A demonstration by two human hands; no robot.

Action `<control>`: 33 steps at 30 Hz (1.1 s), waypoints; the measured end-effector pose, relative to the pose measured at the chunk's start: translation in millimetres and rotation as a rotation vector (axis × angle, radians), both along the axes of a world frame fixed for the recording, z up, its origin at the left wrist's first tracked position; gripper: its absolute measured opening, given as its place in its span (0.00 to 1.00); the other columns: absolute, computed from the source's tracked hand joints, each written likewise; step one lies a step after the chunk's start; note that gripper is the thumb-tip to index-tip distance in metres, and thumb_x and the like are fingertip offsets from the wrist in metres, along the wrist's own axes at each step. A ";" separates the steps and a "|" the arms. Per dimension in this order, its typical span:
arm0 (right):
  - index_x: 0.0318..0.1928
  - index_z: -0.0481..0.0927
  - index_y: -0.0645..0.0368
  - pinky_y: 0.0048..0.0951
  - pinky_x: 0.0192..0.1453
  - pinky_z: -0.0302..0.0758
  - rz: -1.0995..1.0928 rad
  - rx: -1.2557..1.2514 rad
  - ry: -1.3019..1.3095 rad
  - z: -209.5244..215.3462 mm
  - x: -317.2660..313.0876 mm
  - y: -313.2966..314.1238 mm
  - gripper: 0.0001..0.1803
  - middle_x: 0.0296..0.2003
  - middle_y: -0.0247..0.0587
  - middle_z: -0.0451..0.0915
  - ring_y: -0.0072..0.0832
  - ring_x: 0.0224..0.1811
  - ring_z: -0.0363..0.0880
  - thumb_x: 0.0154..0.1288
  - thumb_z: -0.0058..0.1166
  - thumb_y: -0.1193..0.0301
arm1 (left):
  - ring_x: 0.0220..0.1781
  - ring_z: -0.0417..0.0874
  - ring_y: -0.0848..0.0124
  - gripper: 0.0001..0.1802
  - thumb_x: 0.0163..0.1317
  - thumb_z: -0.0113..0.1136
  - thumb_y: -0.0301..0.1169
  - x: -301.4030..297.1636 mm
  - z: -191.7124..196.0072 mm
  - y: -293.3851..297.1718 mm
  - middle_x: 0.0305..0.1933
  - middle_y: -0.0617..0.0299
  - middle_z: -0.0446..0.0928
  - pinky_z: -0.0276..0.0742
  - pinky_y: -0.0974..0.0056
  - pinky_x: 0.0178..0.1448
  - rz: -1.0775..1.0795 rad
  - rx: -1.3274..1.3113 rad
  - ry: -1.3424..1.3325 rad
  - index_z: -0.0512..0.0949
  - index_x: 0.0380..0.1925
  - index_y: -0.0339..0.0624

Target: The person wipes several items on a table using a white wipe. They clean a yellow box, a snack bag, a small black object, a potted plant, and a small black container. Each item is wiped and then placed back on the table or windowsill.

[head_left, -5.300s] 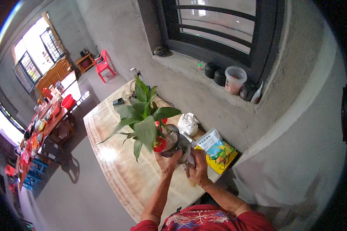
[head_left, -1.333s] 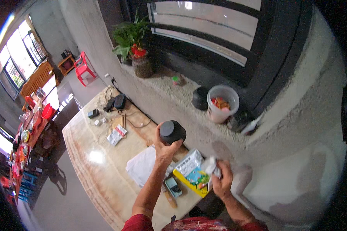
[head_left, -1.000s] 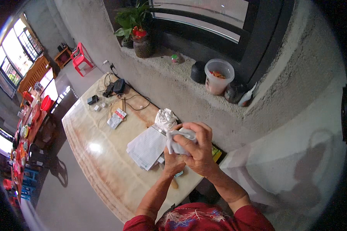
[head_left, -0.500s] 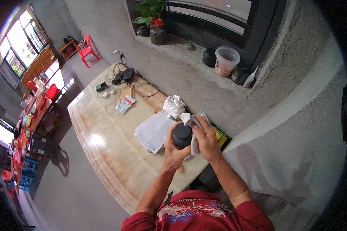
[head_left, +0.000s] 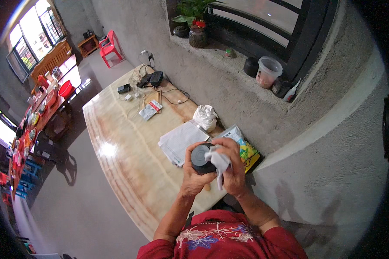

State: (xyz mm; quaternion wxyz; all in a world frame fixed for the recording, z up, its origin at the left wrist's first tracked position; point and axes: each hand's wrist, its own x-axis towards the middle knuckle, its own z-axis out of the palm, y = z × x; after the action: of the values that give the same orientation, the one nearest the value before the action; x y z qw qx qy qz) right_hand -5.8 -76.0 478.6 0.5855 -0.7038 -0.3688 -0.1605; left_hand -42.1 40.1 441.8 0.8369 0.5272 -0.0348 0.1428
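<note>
My left hand (head_left: 192,180) is wrapped round a dark grey round canister (head_left: 199,156), its flat ringed end facing up toward me. With my right hand (head_left: 234,166) I press a crumpled pale cloth (head_left: 221,161) against the canister's right side. Both hands are above the near end of a glossy cream stone table (head_left: 160,190). Just beyond them lie white paper sheets (head_left: 177,140), partly covered by my left hand. A bunched white bag or cloth (head_left: 205,117) sits behind the papers. The canister's lower part is hidden by my fingers.
A yellow-green packet (head_left: 249,154) lies by the wall, right of my hands. Farther off are a small white-red packet (head_left: 151,109), tangled cables (head_left: 177,93) and a black adapter (head_left: 155,78). Pots and a clear tub (head_left: 269,71) line the window ledge. A red chair (head_left: 110,48) stands far left.
The canister has tilted, so its flat ringed end now shows where a stepped top showed before. The cloth has shifted over its near right edge and hangs lower. The view has moved slightly.
</note>
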 end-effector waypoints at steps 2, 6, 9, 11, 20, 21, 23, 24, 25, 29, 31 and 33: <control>0.46 0.71 0.61 0.36 0.59 0.60 0.046 -0.051 0.104 13.3 11.9 1.9 0.14 0.47 0.46 0.71 0.41 0.50 0.67 0.64 0.40 0.69 | 0.51 0.71 0.72 0.43 0.34 0.69 0.19 -5.2 1.7 -0.3 0.48 0.62 0.69 0.67 0.67 0.57 0.015 0.076 0.019 0.59 0.54 0.44; 0.48 0.72 0.65 0.26 0.53 0.66 0.229 -0.055 0.547 11.9 31.6 -7.7 0.15 0.42 0.41 0.75 0.28 0.46 0.72 0.64 0.43 0.69 | 0.50 0.71 0.72 0.46 0.33 0.73 0.20 -12.9 3.9 -3.6 0.47 0.61 0.69 0.68 0.69 0.56 0.003 0.223 -0.013 0.58 0.55 0.44; 0.47 0.73 0.66 0.23 0.48 0.71 0.210 0.190 0.773 16.6 30.5 -13.5 0.16 0.38 0.38 0.77 0.23 0.42 0.75 0.62 0.43 0.71 | 0.51 0.72 0.71 0.49 0.33 0.74 0.20 -15.5 15.0 -8.7 0.49 0.60 0.69 0.67 0.67 0.57 0.007 0.296 -0.053 0.57 0.58 0.44; 0.46 0.74 0.62 0.27 0.48 0.71 0.105 0.071 0.284 14.3 19.3 -21.1 0.15 0.42 0.42 0.75 0.27 0.43 0.74 0.59 0.45 0.74 | 0.53 0.71 0.67 0.54 0.31 0.76 0.24 -15.9 5.0 -9.6 0.53 0.56 0.67 0.68 0.64 0.57 0.054 0.328 -0.025 0.53 0.61 0.44; 0.39 0.74 0.57 0.42 0.52 0.65 -0.020 -0.466 -0.144 32.1 -9.7 -29.1 0.18 0.43 0.46 0.68 0.45 0.47 0.67 0.42 0.55 0.75 | 0.56 0.66 0.61 0.57 0.32 0.75 0.26 -20.9 -13.6 -32.2 0.54 0.51 0.62 0.62 0.59 0.59 0.285 0.523 -0.210 0.46 0.60 0.46; 0.39 0.73 0.57 0.43 0.51 0.65 -0.050 -0.463 -0.101 31.3 -8.0 -28.9 0.17 0.42 0.47 0.67 0.46 0.47 0.66 0.43 0.55 0.73 | 0.56 0.66 0.61 0.57 0.33 0.75 0.25 -21.1 -15.4 -36.6 0.54 0.51 0.62 0.61 0.60 0.59 0.293 0.504 -0.212 0.45 0.60 0.45; 0.38 0.72 0.61 0.41 0.47 0.68 -0.065 -0.485 -0.014 34.0 -0.8 -29.6 0.13 0.35 0.49 0.68 0.47 0.41 0.69 0.49 0.49 0.72 | 0.56 0.66 0.60 0.56 0.34 0.73 0.23 -22.5 -25.4 -40.1 0.54 0.51 0.60 0.61 0.60 0.59 0.310 0.586 -0.222 0.44 0.60 0.46; 0.38 0.72 0.62 0.41 0.46 0.68 -0.064 -0.498 0.045 31.9 5.0 -31.5 0.12 0.34 0.50 0.69 0.47 0.39 0.70 0.51 0.48 0.72 | 0.56 0.66 0.60 0.56 0.34 0.73 0.23 -23.8 -23.4 -41.7 0.55 0.50 0.60 0.61 0.60 0.59 0.351 0.649 -0.246 0.44 0.60 0.46; 0.38 0.72 0.63 0.41 0.44 0.69 -0.063 -0.512 0.104 29.0 11.6 -33.6 0.12 0.32 0.50 0.69 0.47 0.37 0.71 0.53 0.47 0.72 | 0.56 0.66 0.60 0.55 0.34 0.72 0.22 -25.7 -20.2 -43.2 0.55 0.50 0.60 0.62 0.60 0.59 0.394 0.711 -0.269 0.44 0.60 0.46; 0.37 0.75 0.65 0.34 0.39 0.71 0.015 -0.240 0.675 24.1 27.9 -50.4 0.12 0.29 0.45 0.72 0.39 0.32 0.73 0.53 0.43 0.74 | 0.56 0.67 0.59 0.58 0.33 0.71 0.19 -23.2 -13.6 -37.1 0.53 0.50 0.63 0.64 0.57 0.59 0.239 0.507 -0.273 0.41 0.61 0.47; 0.37 0.76 0.62 0.32 0.45 0.69 0.097 -0.186 0.429 33.3 19.9 -49.8 0.14 0.34 0.43 0.73 0.34 0.39 0.72 0.48 0.44 0.76 | 0.55 0.67 0.58 0.59 0.33 0.71 0.20 -20.7 -9.7 -31.5 0.53 0.49 0.64 0.64 0.57 0.59 0.209 0.485 -0.243 0.41 0.62 0.49; 0.37 0.76 0.61 0.33 0.49 0.67 0.292 -0.229 0.025 38.8 8.1 -44.8 0.14 0.37 0.43 0.73 0.35 0.43 0.71 0.45 0.45 0.76 | 0.55 0.68 0.58 0.59 0.33 0.72 0.20 -22.1 -9.2 -27.9 0.53 0.49 0.64 0.65 0.57 0.59 0.169 0.482 -0.197 0.41 0.62 0.50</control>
State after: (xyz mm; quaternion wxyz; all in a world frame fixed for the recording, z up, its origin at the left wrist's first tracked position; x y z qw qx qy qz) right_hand 2.3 -120.8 517.4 0.5232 -0.7067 -0.4757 -0.0222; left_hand -64.2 12.2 432.6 0.6649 0.6960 -0.1048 0.2502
